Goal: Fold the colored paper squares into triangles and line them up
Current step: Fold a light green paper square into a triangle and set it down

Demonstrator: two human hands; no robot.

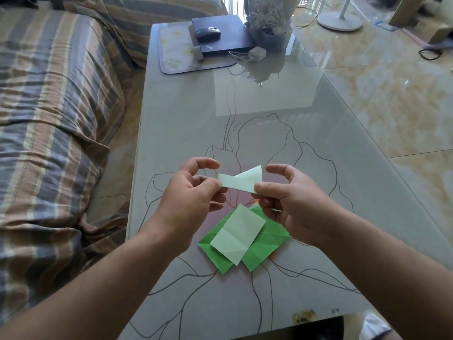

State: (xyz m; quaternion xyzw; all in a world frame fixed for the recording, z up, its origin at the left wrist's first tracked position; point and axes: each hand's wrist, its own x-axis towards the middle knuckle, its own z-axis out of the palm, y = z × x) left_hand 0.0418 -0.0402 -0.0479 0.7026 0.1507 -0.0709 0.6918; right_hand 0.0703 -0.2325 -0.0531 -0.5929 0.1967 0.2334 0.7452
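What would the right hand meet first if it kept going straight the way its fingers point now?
The right hand points left, toward the left hand. It already pinches the pale green paper held between them, so next in line are probably the left hand's fingertips, though depth is hard to judge.

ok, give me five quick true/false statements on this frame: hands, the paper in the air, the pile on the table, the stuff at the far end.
1. Both hands pinch the pale green paper above the table. True: the left hand has its left end, the right hand its right end.
2. The held paper lies flat on the glass. False: it is in the air, partly folded.
3. A pale green sheet lies on top of bright green sheets. True.
4. The pile holds blue sheets. False: green, with a bit of orange showing at the edge.
5. A mouse sits on the dark laptop at the far end. True.
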